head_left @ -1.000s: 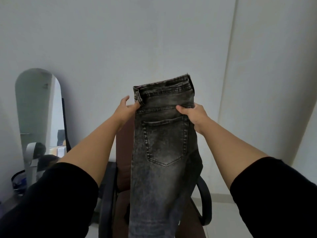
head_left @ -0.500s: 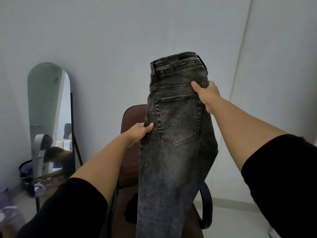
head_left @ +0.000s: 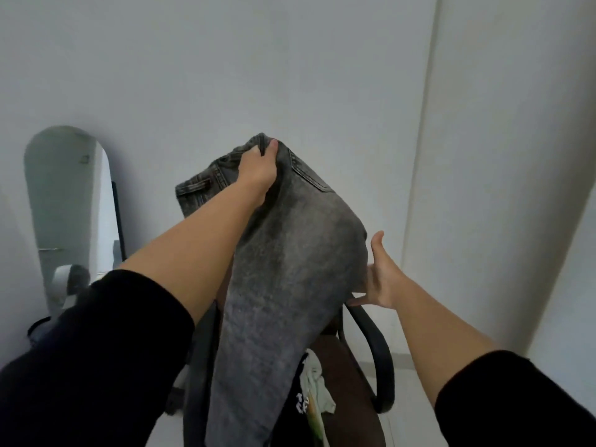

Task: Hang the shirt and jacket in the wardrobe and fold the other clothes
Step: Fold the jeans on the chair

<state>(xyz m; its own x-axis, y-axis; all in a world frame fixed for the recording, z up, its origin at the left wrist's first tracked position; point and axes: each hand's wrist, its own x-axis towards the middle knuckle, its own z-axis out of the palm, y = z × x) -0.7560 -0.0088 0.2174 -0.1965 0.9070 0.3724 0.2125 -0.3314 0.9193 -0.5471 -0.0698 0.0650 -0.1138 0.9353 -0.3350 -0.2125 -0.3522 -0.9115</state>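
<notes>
A person holds a pair of grey washed jeans (head_left: 290,269) aloft in front of a brown office chair (head_left: 351,375), midway through folding them. The left hand (head_left: 258,169) grips the garment high up near the waistband, fingers and thumb curled over a bunched ridge of denim, and carries the whole weight. From that grip the jeans hang long and steep, their length running down and slightly toward the viewer, the legs passing in front of the chair seat and out of the bottom of the frame. The waistband end flops over to the left of the gripping hand.

The right hand (head_left: 382,279) is released, fingers spread and thumb raised, at the jeans' right edge about halfway down the visible length. It looks to be touching or just beside the cloth there; some fingers are hidden behind the fabric, so contact cannot be confirmed. It holds nothing.

The hanging cloth lies directly to the left of the free hand, and well below the gripping one. That makes the right hand the nearer one to the mid-length of the legs, the likely place to catch them for a fold across the long axis.

A light-coloured printed garment (head_left: 317,391) lies crumpled on the chair seat beneath. An arched mirror (head_left: 64,204) leans against the wall (head_left: 225,75) at left.
</notes>
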